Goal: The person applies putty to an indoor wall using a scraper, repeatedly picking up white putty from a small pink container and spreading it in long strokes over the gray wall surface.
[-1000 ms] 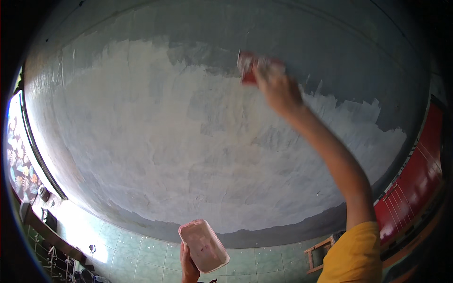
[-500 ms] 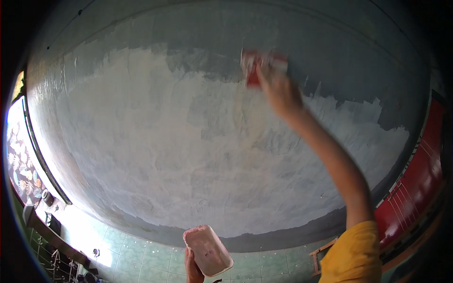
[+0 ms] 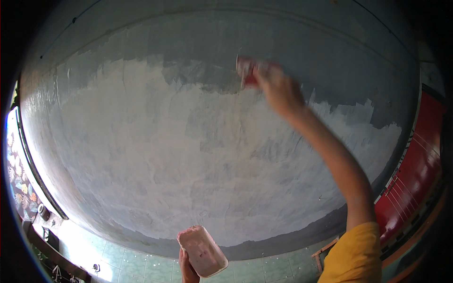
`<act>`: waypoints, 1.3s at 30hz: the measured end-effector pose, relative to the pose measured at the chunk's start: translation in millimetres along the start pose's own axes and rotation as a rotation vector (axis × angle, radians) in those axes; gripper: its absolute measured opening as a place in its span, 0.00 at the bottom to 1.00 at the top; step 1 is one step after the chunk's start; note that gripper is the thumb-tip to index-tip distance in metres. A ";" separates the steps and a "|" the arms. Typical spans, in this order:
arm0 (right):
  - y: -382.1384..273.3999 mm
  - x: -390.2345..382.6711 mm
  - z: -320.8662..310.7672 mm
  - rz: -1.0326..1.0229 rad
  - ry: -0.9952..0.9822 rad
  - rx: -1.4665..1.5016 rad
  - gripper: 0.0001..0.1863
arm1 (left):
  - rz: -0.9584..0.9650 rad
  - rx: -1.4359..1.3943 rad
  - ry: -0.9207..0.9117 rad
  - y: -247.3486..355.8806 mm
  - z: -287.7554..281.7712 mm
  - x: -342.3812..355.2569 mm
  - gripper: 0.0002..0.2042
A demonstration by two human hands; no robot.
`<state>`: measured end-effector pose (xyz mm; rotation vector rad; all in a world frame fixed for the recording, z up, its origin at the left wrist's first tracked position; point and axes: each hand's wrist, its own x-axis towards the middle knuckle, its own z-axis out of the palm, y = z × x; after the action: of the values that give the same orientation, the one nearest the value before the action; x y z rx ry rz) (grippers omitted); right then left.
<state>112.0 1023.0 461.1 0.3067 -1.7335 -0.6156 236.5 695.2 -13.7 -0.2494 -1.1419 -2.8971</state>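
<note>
Overhead, our ceiling (image 3: 188,141) is half white, so our right hand (image 3: 278,89) grips the scraper (image 3: 249,70) flat against it while our left hand (image 3: 188,269) clutches the tub (image 3: 202,251) close below.

We look up at a broad grey ceiling (image 3: 141,56), most of it coated in a pale, patchy white layer (image 3: 188,155) with a ragged edge. To the right we see a red panel (image 3: 415,170) with thin white lines. Down at the lower left, light green tiles (image 3: 127,264) and a leaf-patterned cloth (image 3: 19,188).
</note>
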 end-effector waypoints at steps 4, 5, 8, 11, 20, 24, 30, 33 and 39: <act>-61.2 -72.5 13.3 -0.192 0.021 0.088 0.14 | -0.034 -0.006 -0.019 3.1 -19.8 4.7 0.27; -57.3 -68.2 10.4 -0.121 -0.010 0.256 0.14 | -0.047 -0.006 -0.038 6.1 -21.5 2.4 0.27; -5.3 9.0 -42.3 0.095 -0.087 0.247 0.15 | -0.070 0.016 -0.059 4.4 -26.7 6.6 0.27; 64.5 48.0 -33.7 0.110 0.055 0.117 0.14 | -0.112 0.042 -0.085 10.7 -7.4 7.5 0.28; -38.3 -61.1 3.4 -0.068 -0.027 0.252 0.18 | -0.157 0.023 -0.097 16.8 -4.1 2.9 0.29; 37.0 41.7 -35.9 0.125 0.075 0.114 0.18 | -0.178 0.044 -0.153 22.2 1.8 9.7 0.30; 5.4 -24.1 32.2 -0.098 0.192 0.012 0.17 | -0.118 0.004 -0.103 14.0 11.2 7.7 0.28; -38.8 -66.9 28.2 -0.160 0.046 0.070 0.15 | -0.089 0.000 -0.037 -6.9 -16.5 11.4 0.28; 37.6 50.2 -23.2 0.096 0.047 0.186 0.14 | -0.144 -0.033 -0.118 -7.3 1.7 13.9 0.28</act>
<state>125.9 1022.7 526.5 0.3620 -1.7528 -0.3755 222.5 702.3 -15.3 -0.3574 -1.1763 -3.0657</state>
